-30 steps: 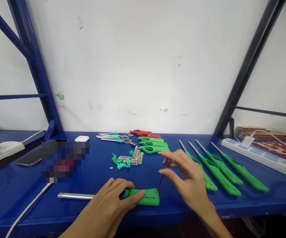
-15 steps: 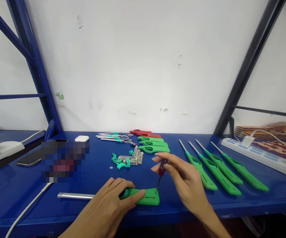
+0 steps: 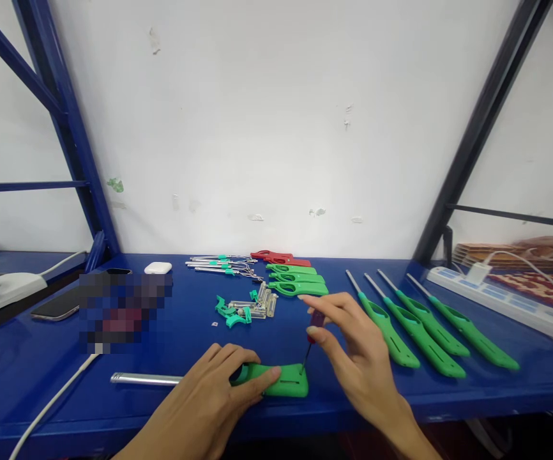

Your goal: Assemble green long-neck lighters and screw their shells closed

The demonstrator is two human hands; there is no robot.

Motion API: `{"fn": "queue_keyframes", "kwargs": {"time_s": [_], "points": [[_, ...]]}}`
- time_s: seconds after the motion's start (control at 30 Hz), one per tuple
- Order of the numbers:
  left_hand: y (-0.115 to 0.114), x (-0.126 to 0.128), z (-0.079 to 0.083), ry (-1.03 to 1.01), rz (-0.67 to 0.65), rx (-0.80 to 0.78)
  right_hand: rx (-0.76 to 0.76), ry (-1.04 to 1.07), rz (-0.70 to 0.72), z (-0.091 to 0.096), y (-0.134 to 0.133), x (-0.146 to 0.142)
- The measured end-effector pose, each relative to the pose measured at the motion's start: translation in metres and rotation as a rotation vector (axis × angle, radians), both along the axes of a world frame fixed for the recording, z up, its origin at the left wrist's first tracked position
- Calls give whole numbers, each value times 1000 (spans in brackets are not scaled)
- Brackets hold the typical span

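A green long-necked lighter (image 3: 292, 381) lies flat near the front edge of the blue table, its metal tube pointing left. My left hand (image 3: 223, 386) is closed over its middle, pressing it down and hiding part of the handle. Between the thumb and fingers of my right hand (image 3: 360, 358) is a screwdriver (image 3: 315, 326) with a dark red handle. It stands nearly upright, and its tip meets the handle's right end, by a hole near the slot.
Several assembled green lighters (image 3: 424, 326) lie on the right. Behind my hands are green handle shells (image 3: 300, 289), red shells (image 3: 281, 257), metal tubes with wires (image 3: 214, 263), teal triggers (image 3: 239, 317) and clear tanks (image 3: 269, 303). A power strip (image 3: 501, 300) sits far right, a phone (image 3: 59, 306) left.
The fingers of my right hand have shifted around the screwdriver handle, the thumb now lower and further left. The tip stays at the same spot, and my left hand has hardly moved.
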State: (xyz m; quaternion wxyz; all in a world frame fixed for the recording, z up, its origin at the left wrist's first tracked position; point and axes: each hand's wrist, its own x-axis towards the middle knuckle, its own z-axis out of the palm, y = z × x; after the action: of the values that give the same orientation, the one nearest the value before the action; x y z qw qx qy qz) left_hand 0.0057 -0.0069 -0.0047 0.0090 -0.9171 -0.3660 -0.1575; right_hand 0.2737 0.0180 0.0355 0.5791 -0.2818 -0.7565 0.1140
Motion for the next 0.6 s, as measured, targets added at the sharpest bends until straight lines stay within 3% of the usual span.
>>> {"fn": "queue_keyframes", "kwargs": {"time_s": [0.13,0.3,0.47,0.6], "points": [[-1,0,0,29,4,-16,-17,-15,90,0,-1,-1],[-2,1,-1,38,7,-18,131,-54,-41,2,-6,-1],[-1,0,-1,31,4,-11,26,-28,66,-1,-7,-1],[-1,0,0,49,-5,-12,47,13,-4,-4,-5,-3]]}}
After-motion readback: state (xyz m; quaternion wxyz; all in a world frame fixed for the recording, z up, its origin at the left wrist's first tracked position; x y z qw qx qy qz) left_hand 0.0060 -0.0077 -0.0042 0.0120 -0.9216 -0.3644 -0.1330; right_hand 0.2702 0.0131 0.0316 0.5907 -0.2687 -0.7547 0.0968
